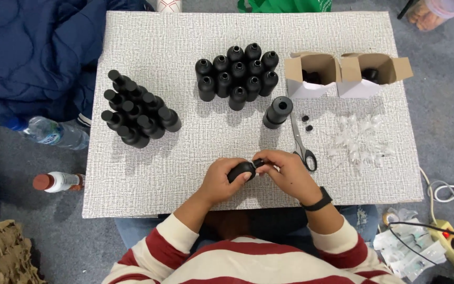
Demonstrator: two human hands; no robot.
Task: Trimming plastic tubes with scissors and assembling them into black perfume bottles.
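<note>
My left hand [220, 180] grips a small black bottle [241, 169] lying sideways over the near edge of the table [148, 179]. My right hand [286, 172] pinches the bottle's neck end with its fingertips; what sits there is too small to tell. A black wristband is on my right wrist. Just beyond my hands a single black bottle [278, 112] stands upright, next to a pair of scissors [302, 144].
A cluster of upright black bottles [236, 76] stands mid-table and another group [138, 117] at the left. Two open cardboard boxes [311, 73] [374, 71] sit at the back right, clear plastic pieces [358, 139] lie in front, two tiny black caps [306, 122] nearby. Water bottles lie on the floor left.
</note>
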